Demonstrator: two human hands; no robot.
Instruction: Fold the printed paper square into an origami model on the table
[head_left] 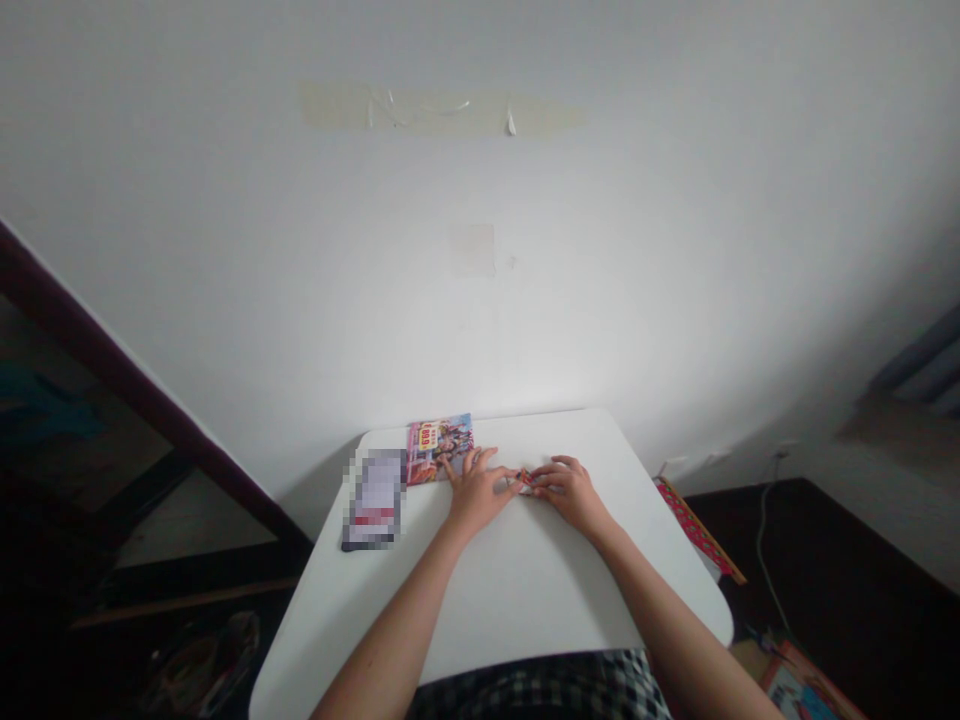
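A small piece of printed paper (525, 481), red and white and apparently folded, lies low over the white table (525, 590) between my hands. My left hand (474, 498) pinches its left end with thumb and index finger; the other fingers spread over the corner of a colourful printed flyer (441, 440). From the other side, the fingertips of my right hand (571, 494) close on the paper's right end. Fingers cover part of the paper, so its full shape cannot be made out.
Left of the flyer lies a pixelated, phone-like object (375, 500). A white wall (480, 330) with an old tape strip (442, 108) rises behind the table. A dark red frame (150, 380) leans at the left, and a cable (765, 530) runs down at the right.
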